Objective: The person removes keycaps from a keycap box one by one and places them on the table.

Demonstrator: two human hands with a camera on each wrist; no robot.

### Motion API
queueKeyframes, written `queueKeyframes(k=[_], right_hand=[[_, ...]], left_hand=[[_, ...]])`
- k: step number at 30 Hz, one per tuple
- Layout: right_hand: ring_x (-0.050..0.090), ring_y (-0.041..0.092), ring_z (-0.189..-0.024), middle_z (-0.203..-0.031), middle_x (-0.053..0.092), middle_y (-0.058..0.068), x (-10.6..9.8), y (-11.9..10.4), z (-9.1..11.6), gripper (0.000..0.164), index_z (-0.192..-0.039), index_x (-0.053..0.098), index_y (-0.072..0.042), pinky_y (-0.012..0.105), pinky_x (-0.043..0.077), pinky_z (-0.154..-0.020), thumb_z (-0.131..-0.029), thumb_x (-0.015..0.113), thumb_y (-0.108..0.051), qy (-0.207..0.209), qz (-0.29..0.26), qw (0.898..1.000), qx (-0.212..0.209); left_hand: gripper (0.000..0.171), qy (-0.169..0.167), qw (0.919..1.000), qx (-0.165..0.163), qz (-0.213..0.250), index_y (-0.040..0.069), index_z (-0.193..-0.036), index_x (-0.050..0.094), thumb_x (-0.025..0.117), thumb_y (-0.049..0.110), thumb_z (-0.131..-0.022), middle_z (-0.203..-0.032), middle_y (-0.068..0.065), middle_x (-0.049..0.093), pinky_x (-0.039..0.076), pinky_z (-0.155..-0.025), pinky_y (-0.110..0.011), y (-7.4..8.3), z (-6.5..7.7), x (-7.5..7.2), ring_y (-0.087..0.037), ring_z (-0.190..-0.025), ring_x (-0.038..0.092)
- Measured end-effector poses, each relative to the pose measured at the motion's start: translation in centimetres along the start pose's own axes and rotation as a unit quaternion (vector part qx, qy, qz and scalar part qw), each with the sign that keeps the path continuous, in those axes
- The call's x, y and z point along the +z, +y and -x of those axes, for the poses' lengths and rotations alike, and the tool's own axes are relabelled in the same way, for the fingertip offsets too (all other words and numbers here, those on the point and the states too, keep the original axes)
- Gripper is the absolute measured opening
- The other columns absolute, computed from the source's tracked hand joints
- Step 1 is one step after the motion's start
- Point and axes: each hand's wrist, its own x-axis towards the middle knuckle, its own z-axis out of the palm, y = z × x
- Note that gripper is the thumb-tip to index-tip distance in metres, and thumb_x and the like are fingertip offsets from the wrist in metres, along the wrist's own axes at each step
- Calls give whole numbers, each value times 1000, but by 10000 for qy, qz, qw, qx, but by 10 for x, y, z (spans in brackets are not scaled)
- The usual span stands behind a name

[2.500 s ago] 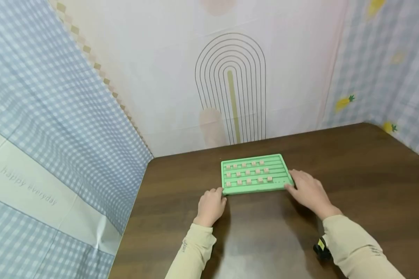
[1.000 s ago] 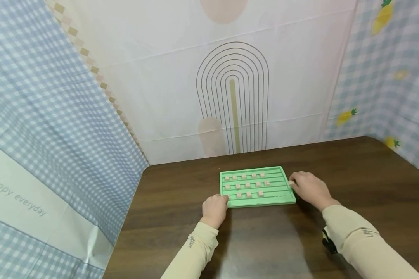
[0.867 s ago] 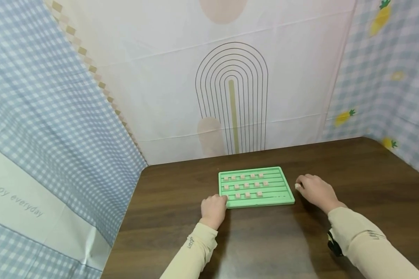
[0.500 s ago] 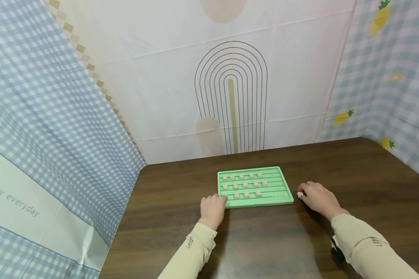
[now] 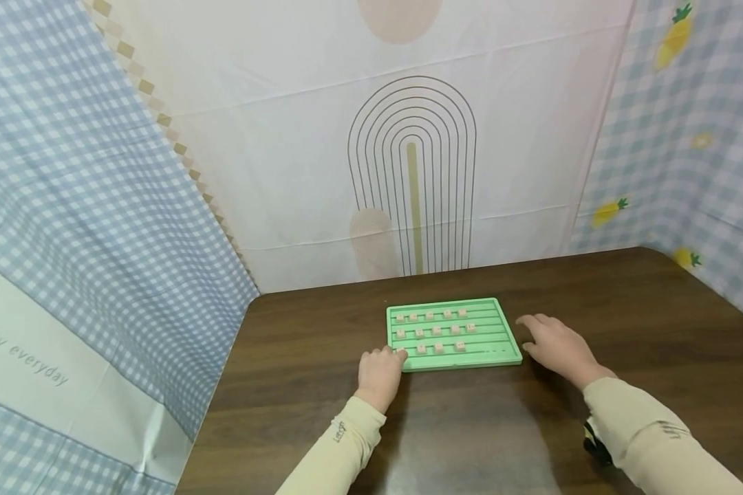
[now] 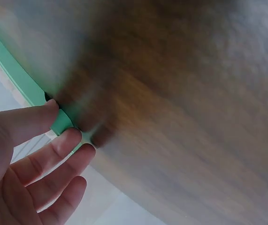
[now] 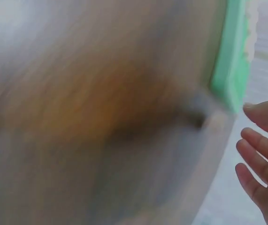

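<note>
A green board [image 5: 489,349] with grooved rows lies on the table, carrying several small pale cubes [image 5: 439,348] with marks on top. My left hand [image 5: 379,376] grips its near left corner; in the left wrist view the thumb [image 6: 49,111] is at the front edge and the fingers are round the corner. One cube in the front row is partly covered by this hand. My right hand [image 5: 558,349] hovers beside the board's right edge, thumb and fingers apart. No cube shows in it. In the right wrist view its fingertips [image 7: 247,133] are just past the board's corner.
The dark wooden table [image 5: 470,426] extends on all sides of the board. Behind it hangs a pale cloth [image 5: 297,172] with an arch pattern, with blue checked cloth [image 5: 179,227] on the left and more at the right. A black device [image 5: 596,443] is at the right wrist.
My right hand took a cube from the front row, carried it off the board's right side, then spread its fingers. That cube is now out of sight. The left hand stays at the corner.
</note>
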Motion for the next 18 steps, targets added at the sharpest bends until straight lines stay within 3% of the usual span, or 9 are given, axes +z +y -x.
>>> queueKeyframes(k=[6,9,18], right_hand=[[57,35,-101,-110,65,19,12,-41,-24,29,-110,61,-4,50,52,-74,-81,62,-11,-23,16,9987,-505],[58,34,-100,-110,65,18,21,-57,-33,28,-108,62,-6,48,53,-72,-81,64,-11,-59,89,9977,-665],[60,31,-89,-102,66,15,41,-72,-39,29,-107,62,-4,46,54,-70,-84,63,-20,-55,366,9963,-775]], left_hand=[[16,-108,9999,-70,52,23,-92,68,59,14,-82,-81,-2,70,50,-60,-33,1,0,-2,-20,-69,60],[16,-5,9999,-92,67,24,-91,70,61,14,-82,-78,0,70,50,-58,-33,-1,-1,-3,-19,-66,59],[10,398,9991,-33,163,23,-77,72,66,15,-78,-66,1,68,47,-49,-32,-6,-2,2,-18,-57,57]])
